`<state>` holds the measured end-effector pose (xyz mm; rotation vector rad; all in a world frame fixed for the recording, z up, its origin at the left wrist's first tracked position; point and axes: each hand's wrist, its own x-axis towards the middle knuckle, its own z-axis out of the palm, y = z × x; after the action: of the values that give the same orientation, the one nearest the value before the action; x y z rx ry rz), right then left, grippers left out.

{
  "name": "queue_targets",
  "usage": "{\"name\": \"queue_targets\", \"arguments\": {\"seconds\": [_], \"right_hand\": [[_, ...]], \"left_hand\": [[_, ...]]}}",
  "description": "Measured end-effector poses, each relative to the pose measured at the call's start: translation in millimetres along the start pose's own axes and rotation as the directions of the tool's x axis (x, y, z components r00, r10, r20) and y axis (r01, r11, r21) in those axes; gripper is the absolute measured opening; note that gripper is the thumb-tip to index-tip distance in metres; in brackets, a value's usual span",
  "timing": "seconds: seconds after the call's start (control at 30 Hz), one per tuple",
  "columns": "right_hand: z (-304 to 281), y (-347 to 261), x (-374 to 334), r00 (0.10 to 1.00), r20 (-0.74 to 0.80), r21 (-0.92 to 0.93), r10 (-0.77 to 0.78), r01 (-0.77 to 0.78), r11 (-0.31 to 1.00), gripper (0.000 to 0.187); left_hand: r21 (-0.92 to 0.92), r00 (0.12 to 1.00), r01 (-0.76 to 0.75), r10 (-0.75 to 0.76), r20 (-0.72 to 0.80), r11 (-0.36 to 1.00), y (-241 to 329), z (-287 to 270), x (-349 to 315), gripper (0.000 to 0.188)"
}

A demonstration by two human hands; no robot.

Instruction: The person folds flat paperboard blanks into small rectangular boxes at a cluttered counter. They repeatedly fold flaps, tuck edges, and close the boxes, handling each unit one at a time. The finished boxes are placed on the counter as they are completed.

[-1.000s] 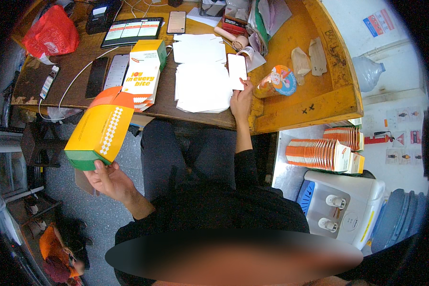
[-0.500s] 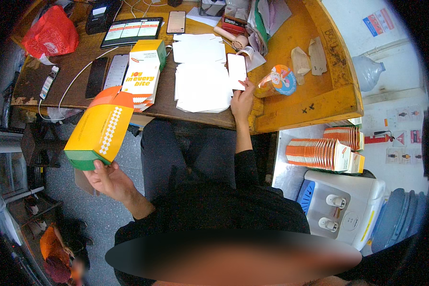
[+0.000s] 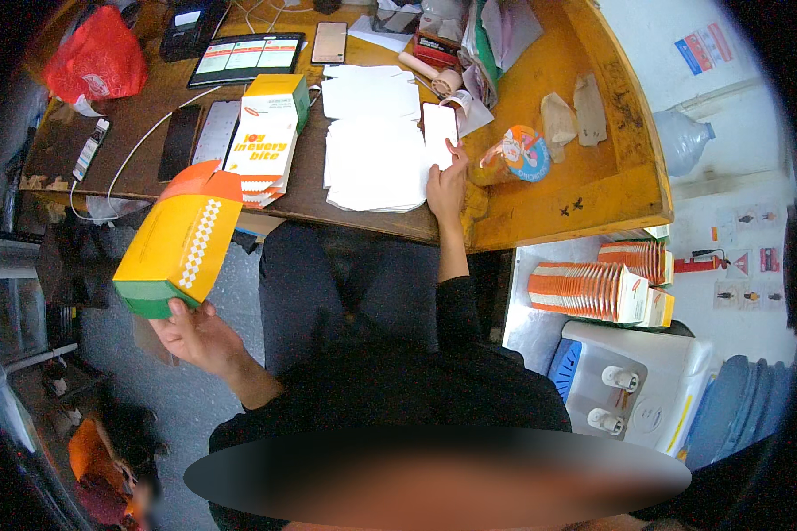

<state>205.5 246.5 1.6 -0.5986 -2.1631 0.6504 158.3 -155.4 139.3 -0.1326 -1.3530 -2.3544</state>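
Observation:
My left hand (image 3: pixel 202 341) grips a yellow paper food box (image 3: pixel 173 243) by its green end, thumb on the near side. The box is tilted, its orange end up, held off the desk's front edge. My right hand (image 3: pixel 447 188) rests at the desk edge, fingers apart, with a fingertip at the lower part of a phone with a bright white screen (image 3: pixel 440 124). That phone lies on the right edge of a stack of flat white card blanks (image 3: pixel 372 164). Left of the blanks stands a group of folded white, yellow and orange boxes (image 3: pixel 268 137).
Around the wooden desk (image 3: pixel 150 133) lie a tablet (image 3: pixel 246 58), several phones, cables, a red bag (image 3: pixel 96 57) and a lidded cup (image 3: pixel 524 152). Nested cartons (image 3: pixel 584 290) stand on a metal surface at right, beside a water dispenser (image 3: pixel 624 389). Another person (image 3: pixel 97 460) is at lower left.
My right hand's fingertip has shifted slightly on the phone. My left hand and its box have moved a little left in the view; the grip is unchanged.

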Motion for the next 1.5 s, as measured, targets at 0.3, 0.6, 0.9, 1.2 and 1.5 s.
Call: {"name": "queue_targets", "arguments": {"seconds": [0.3,0.6,0.9,1.2,1.5], "right_hand": [[6,4,6,0.993,-0.086,-0.131,-0.076,0.065,0.989,0.064],[-9,-20,12,0.984,-0.02,0.135,0.177,-0.173,0.976,0.06],[-14,-206,-28,0.856,0.124,0.587,-0.502,0.344,0.733,0.073],[-6,-260,-58,0.86,-0.117,0.449,-0.497,0.493,0.745,0.023],[6,-266,-60,0.837,-0.116,0.502,-0.534,0.514,0.696,0.024]], "left_hand": [[-0.006,1.0,0.006,-0.005,0.014,1.0,1,4,-1,0.037],[0.005,0.999,0.043,-0.043,-0.019,0.999,5,15,-5,0.04],[-0.319,0.876,0.479,-0.419,0.239,0.818,7,1,-12,0.027],[-0.058,0.876,0.438,-0.412,0.249,0.897,14,22,-23,0.056],[0.231,0.913,0.35,-0.385,0.133,0.908,23,33,-27,0.058]]}}
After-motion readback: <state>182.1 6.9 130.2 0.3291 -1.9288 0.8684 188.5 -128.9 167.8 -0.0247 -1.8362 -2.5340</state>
